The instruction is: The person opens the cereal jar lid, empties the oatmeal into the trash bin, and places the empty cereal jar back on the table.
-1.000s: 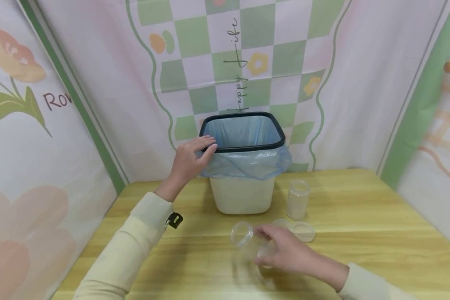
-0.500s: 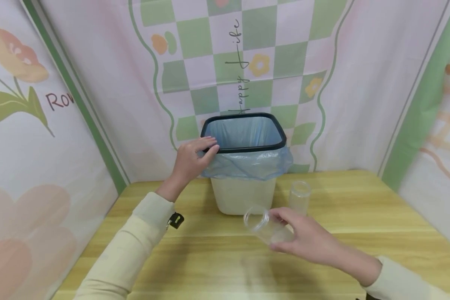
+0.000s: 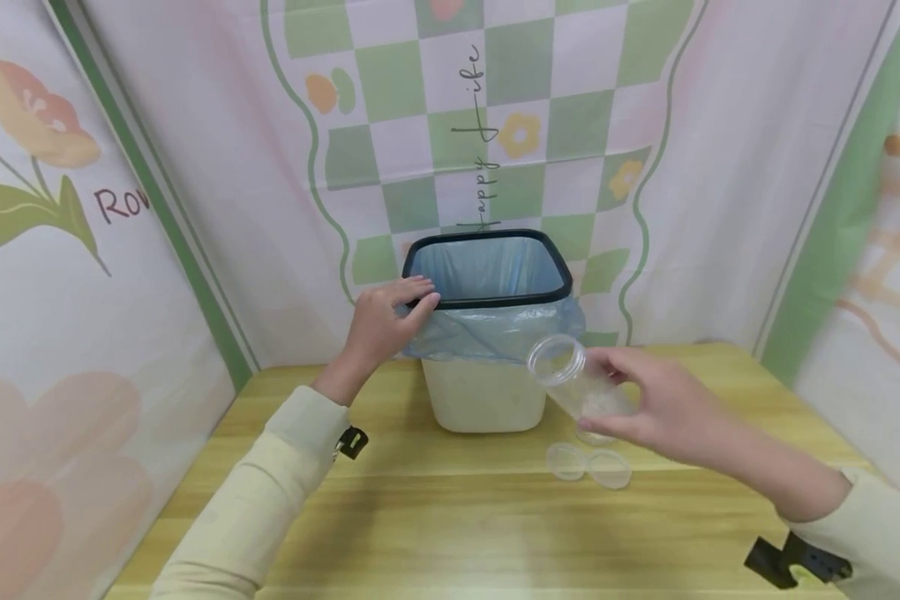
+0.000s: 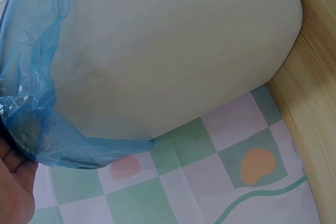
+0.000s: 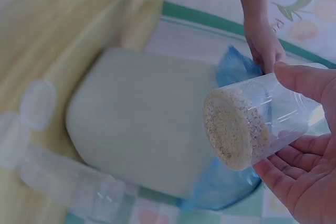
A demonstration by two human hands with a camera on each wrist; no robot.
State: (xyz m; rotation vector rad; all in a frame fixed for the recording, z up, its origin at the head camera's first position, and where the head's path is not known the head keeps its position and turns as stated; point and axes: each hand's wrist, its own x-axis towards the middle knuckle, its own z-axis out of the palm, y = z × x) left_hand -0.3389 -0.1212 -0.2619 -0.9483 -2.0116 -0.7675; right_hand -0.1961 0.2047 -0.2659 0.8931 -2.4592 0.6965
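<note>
My right hand (image 3: 667, 404) grips a clear plastic jar (image 3: 570, 375) in the air in front of the bin's right side. The jar has no lid on and leans with its mouth up and to the left. In the right wrist view, coarse beige grains (image 5: 228, 129) lie in its bottom. A pale trash bin (image 3: 483, 396) stands at the back of the table, with a black rim (image 3: 495, 299) over a blue bag (image 3: 495, 329). At the rim's left front corner my left hand (image 3: 382, 321) holds on, thumb along the front.
A second clear jar (image 5: 73, 182) stands right of the bin, mostly hidden behind the held jar in the head view. Two round clear lids, a left lid (image 3: 566, 461) and a right lid (image 3: 609, 468), lie on the wooden table (image 3: 450, 533). A patterned curtain (image 3: 390, 167) hangs behind.
My right hand has lifted the jar from low over the table's front, up and to the right, nearer the bin. The two lids show again. The left hand stays at the rim.
</note>
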